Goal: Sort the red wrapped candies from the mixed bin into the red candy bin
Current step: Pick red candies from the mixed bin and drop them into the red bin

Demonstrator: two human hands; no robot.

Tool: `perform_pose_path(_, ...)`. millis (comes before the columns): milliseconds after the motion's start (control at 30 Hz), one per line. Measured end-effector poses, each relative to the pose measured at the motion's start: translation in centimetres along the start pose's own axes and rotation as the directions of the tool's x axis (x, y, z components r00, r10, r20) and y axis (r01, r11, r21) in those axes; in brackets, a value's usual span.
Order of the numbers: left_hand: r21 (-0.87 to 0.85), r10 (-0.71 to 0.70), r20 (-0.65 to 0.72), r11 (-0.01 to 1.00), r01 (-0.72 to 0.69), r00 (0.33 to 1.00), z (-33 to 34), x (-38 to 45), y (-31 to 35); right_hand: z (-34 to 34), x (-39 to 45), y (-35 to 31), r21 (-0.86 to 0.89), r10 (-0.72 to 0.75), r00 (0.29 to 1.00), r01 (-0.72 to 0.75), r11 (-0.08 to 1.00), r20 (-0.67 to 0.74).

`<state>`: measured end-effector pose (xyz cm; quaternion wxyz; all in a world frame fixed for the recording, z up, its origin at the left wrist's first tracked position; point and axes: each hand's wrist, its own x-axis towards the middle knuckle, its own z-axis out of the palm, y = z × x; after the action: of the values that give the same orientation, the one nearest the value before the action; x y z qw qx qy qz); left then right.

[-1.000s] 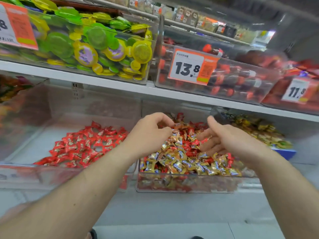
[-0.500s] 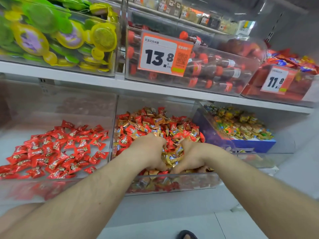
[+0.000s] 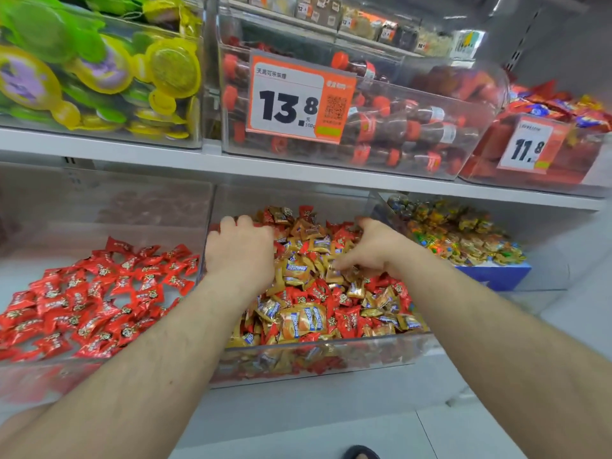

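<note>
White shelf [image 3: 298,170] is running across the frame, carrying clear bins above and below it.

Upper row: bin of green and yellow sweets [image 3: 99,77] at left; bin of cola-bottle sweets [image 3: 414,127] in the middle, wearing an orange-and-white price tag [image 3: 299,101] reading "13.8", with "500g", a QR code and a line of Chinese characters above the price; bin of red packets [image 3: 563,154] at right, wearing a second tag [image 3: 528,145] reading "11.8". Small print on that one is too blurred to read.

Lower row: red candy bin [image 3: 99,369] at left, holding red wrapped candies [image 3: 92,299] spread in a thin layer, each showing a small round emblem, lettering unreadable. Mixed bin [image 3: 331,356] is sitting just beside it to the right, heaped with gold wrappers bearing blue labels and more red ones scattered through. Multicoloured sweets [image 3: 463,236] are lying on a blue box [image 3: 496,276] further right.

Both forearms are reaching into the mixed bin. Left hand [image 3: 240,251] is lying palm down on the pile at its left rear, fingers curling into the candies; cannot tell whether it is holding any. Right hand [image 3: 371,246] is resting on the pile's right side, fingers bending down among the wrappers, thumb toward the gold ones; grip likewise cannot be told.

Dark toe of a shoe [image 3: 361,453] is showing on the floor at bottom edge.
</note>
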<state>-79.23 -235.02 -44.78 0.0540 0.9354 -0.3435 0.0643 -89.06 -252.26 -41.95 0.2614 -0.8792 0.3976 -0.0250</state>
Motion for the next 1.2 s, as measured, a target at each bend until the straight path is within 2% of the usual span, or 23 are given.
perform_pose_path(100, -0.094, 0.114, -0.076, 0.988, -0.121, 0.991, -0.5, -0.1, 0.5, -2.4, -1.8, 1.6, -0.052, -0.031, 0.989, 0.024, 0.998, -0.145)
perform_pose_path(167, -0.266, 0.255, -0.089, 0.925, -0.27, 0.963, -0.5, -0.4, 1.6, -3.1, -3.3, 2.4, 0.08, -0.016, 0.982, 0.031, 0.996, -0.191)
perform_pose_path(200, -0.339, 0.336, -0.059, 0.879, -0.335, 0.94, -0.4, -0.6, 2.4, -3.0, -4.0, 2.6, 0.135, -0.008, 0.986, 0.031, 0.99, -0.168)
perform_pose_path(267, -0.419, 0.486, 0.04, 0.802, -0.426, 0.873, 0.3, -1.0, 4.0, -2.3, -5.3, 2.9, 0.135, -0.004, 0.995, 0.018, 0.991, -0.098)
perform_pose_path(367, -0.435, 0.574, 0.141, 0.767, -0.471, 0.806, 2.0, -1.0, 5.8, -1.2, -6.3, 3.4, 0.034, -0.012, 1.0, 0.012, 0.999, -0.007)
perform_pose_path(467, -0.487, 0.569, 0.183, 0.761, -0.429, 0.801, 2.6, -0.9, 6.7, -1.3, -6.6, 4.5, -0.046, 0.009, 0.999, -0.008, 0.999, 0.031)
perform_pose_path(600, -0.305, 0.564, 0.251, 0.818, -0.489, 0.787, 2.5, -1.2, 7.7, -1.5, -6.4, 5.9, -0.041, 0.007, 1.0, -0.007, 0.999, -0.001)
perform_pose_path(733, -0.29, 0.49, 0.3, 0.864, -0.411, 0.819, 2.2, -1.1, 7.6, -0.4, -6.1, 5.6, -0.068, -0.031, 0.999, 0.033, 0.997, 0.026)
perform_pose_path(867, -0.328, 0.42, 0.255, 0.885, -0.33, 0.871, 1.9, -0.9, 6.7, 0.8, -5.7, 4.4, -0.172, -0.086, 0.99, 0.104, 0.98, 0.108)
perform_pose_path(967, -0.437, 0.369, 0.204, 0.863, -0.253, 0.907, 1.4, -0.5, 5.3, 1.7, -5.5, 3.5, -0.3, -0.077, 0.984, 0.123, 0.946, 0.161)
perform_pose_path(1067, -0.484, 0.331, 0.113, 0.841, -0.239, 0.937, 1.0, -0.3, 3.7, 2.7, -5.3, 2.9, -0.382, -0.096, 0.974, 0.169, 0.908, 0.204)
perform_pose_path(1100, -0.533, 0.32, 0.082, 0.814, -0.23, 0.944, 0.9, -0.2, 3.4, 3.0, -5.3, 2.8, -0.387, -0.112, 0.968, 0.194, 0.902, 0.224)
perform_pose_path(1133, -0.638, 0.3, 0.062, 0.746, -0.193, 0.952, 0.7, -0.2, 3.2, 3.4, -5.2, 2.7, -0.386, -0.13, 0.961, 0.219, 0.896, 0.244)
perform_pose_path(1167, -0.787, 0.263, 0.071, 0.608, -0.108, 0.962, 0.4, -0.3, 3.1, 3.6, -5.1, 2.7, -0.377, -0.15, 0.954, 0.243, 0.894, 0.259)
perform_pose_path(1200, -0.922, 0.225, 0.124, 0.386, 0.028, 0.967, -0.1, -0.4, 3.1, 3.7, -4.9, 2.7, -0.358, -0.17, 0.95, 0.259, 0.897, 0.261)
